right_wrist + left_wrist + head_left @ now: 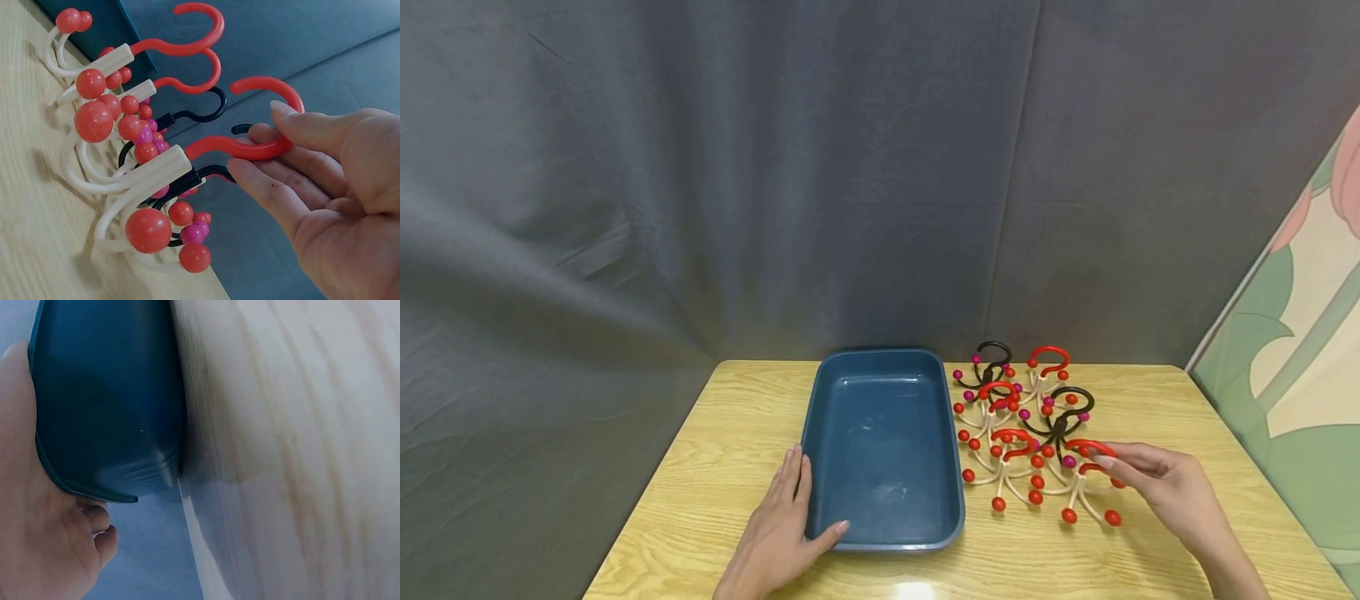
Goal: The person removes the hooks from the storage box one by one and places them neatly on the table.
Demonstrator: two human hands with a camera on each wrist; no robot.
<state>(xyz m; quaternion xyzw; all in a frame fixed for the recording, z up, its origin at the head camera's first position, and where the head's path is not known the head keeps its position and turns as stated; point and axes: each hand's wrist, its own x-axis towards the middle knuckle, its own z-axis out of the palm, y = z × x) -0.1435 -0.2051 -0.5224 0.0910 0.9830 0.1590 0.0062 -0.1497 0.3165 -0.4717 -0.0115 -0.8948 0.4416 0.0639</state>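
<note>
A dark blue tray [887,548] stands on the table. My left hand [775,525] rests at its near left corner, straight fingers along the outer left side and thumb over the near rim. The left wrist view shows this hand [47,550] against the tray wall [106,412]. To the right of the tray, my right hand [1180,492] pinches the red hook of a white multi-arm hanger [1078,483] with red ball ends. In the right wrist view, thumb and fingers [262,187] are round that hook [297,103]; the hanger's arms point down near the tabletop.
Several similar hangers stand close together right of the tray: white ones with red hooks [1004,471] and two black ones [1060,427] with magenta balls. A grey curtain [865,183] hangs behind the wooden table [677,492]. A flower-patterned panel [1300,400] borders the right.
</note>
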